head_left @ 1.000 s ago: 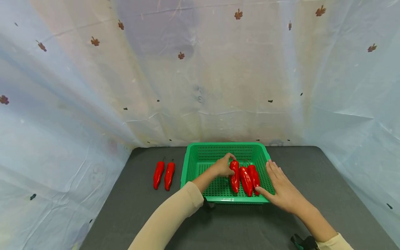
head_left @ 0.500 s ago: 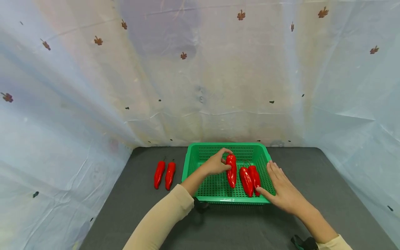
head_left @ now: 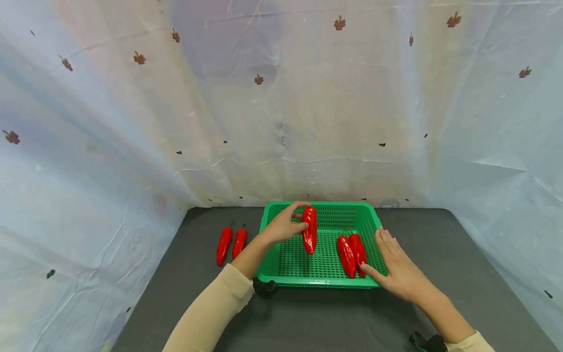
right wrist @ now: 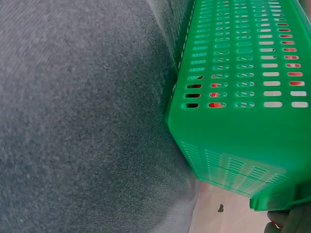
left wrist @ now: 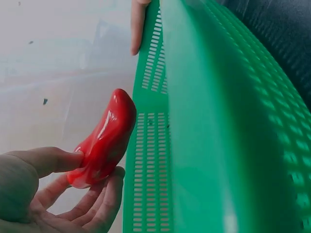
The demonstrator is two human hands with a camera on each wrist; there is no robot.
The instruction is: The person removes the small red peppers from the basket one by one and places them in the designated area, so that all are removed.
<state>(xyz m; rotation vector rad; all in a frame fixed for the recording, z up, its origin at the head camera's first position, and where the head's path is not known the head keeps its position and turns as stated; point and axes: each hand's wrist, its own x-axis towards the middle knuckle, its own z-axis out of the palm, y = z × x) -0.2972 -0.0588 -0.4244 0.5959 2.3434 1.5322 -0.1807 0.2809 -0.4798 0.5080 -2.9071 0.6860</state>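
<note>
My left hand (head_left: 283,226) holds a glossy red chili pepper (head_left: 310,234) between thumb and fingers, above the green plastic basket (head_left: 325,281). In the left wrist view the thumb presses one side of the pepper (left wrist: 109,136) near its thick end, with fingers below. Two more red peppers lie side by side in the basket's right part, the left one (head_left: 346,256) and the right one (head_left: 358,250) touching or nearly so. Fingers extended, my right hand (head_left: 398,269) rests along the basket's right rim, its thumb over the near right corner. Little of it shows in the right wrist view.
Left of the basket, two red peppers, one (head_left: 224,246) and another (head_left: 239,242), lie on the dark grey table (head_left: 343,318); my left forearm partly covers the second. A pale plastic sheet (head_left: 281,122) with brown leaf prints hangs behind and at the sides.
My left hand has lifted the pepper from beside the other two and carried it leftward and up over the basket. The right hand stays on the rim.
</note>
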